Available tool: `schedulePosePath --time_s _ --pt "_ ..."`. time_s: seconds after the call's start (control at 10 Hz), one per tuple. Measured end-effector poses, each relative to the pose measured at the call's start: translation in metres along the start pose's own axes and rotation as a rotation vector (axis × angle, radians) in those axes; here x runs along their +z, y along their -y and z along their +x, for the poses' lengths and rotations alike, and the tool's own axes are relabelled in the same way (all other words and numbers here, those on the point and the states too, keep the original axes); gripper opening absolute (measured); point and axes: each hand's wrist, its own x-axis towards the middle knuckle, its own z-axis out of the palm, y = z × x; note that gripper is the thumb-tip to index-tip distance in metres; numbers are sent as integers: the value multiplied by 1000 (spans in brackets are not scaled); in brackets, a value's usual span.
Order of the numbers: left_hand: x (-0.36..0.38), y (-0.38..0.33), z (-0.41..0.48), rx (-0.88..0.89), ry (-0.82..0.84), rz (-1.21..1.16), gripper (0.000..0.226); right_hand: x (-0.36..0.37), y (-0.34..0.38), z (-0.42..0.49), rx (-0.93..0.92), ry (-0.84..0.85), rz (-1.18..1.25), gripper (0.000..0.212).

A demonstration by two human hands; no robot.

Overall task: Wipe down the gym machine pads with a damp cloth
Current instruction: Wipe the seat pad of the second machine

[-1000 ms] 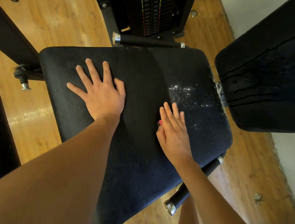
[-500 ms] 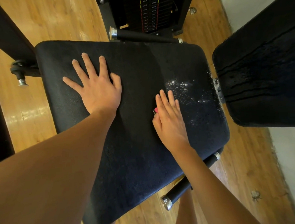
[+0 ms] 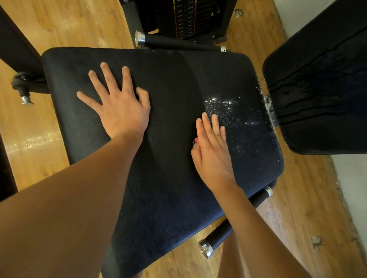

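Hands flat and relaxed on seat pad: left hand splayed wide; I'd push right hand firmly toward speckles at 1 o'clock.

only one view, a wide-angle cam worn on the head, aimed almost straight down at the seat pad from close up, so it fills the middle of the shot. weight stack lands at the top edge, back pad far right, wood floor around the sides
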Motion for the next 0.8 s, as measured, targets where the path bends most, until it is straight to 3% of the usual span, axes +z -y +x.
schedulePosePath --time_s 0.5,0.8 --pt "2 1 0 7 -12 -11 62 10 -27 -78 6 -31 19 54" --pt "2 1 1 11 -7 5 62 7 -8 -37 70 -80 4 57"
